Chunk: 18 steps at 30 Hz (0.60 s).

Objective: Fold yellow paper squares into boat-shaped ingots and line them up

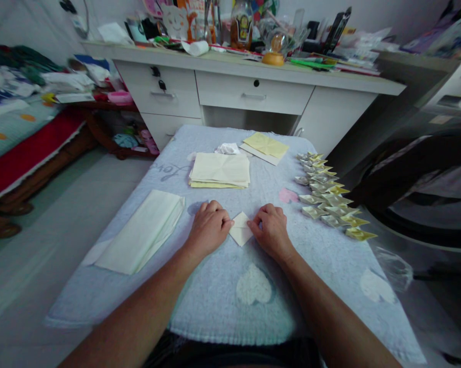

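A small folded paper square (pixel 241 231), cream in colour, lies like a diamond on the cloth between my hands. My left hand (pixel 212 225) is closed, its thumb and fingertips pinching the left corner. On the opposite corner, my right hand (pixel 269 227) grips the paper in the same way. Beyond them lies a stack of cream and yellow paper sheets (pixel 220 167) with fold creases. A thicker bundle of pale folded paper (pixel 142 232) rests left of my left hand. Rows of small folded paper boats (pixel 330 197) in yellow and grey stand to the right.
A pale blue cloth (pixel 215 306) with heart prints covers the table. Farther back are loose yellow and white sheets (pixel 267 144) and a crumpled white tissue (pixel 227 148). A white desk (pixel 253 92) crowded with jars stands behind. At the right is a washing machine (pixel 451 110).
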### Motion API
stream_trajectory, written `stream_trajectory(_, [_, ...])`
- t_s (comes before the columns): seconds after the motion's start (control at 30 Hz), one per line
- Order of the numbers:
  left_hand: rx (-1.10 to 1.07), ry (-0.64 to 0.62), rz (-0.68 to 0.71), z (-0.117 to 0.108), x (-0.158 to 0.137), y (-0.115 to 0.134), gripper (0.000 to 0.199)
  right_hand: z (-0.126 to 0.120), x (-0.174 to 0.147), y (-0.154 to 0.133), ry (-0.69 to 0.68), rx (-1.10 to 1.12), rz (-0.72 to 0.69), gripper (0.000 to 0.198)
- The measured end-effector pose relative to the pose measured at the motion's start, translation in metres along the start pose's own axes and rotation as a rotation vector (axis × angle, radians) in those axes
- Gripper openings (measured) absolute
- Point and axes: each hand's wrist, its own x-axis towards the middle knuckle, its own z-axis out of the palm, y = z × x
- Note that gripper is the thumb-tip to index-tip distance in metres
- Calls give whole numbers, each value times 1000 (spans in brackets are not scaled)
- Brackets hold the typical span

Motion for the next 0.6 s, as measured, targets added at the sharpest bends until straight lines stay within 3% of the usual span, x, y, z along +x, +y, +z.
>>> stream_trajectory(0.6, [24,-10,-40,-1,-1,3,11,0,-1,-2,28,-26,-5,19])
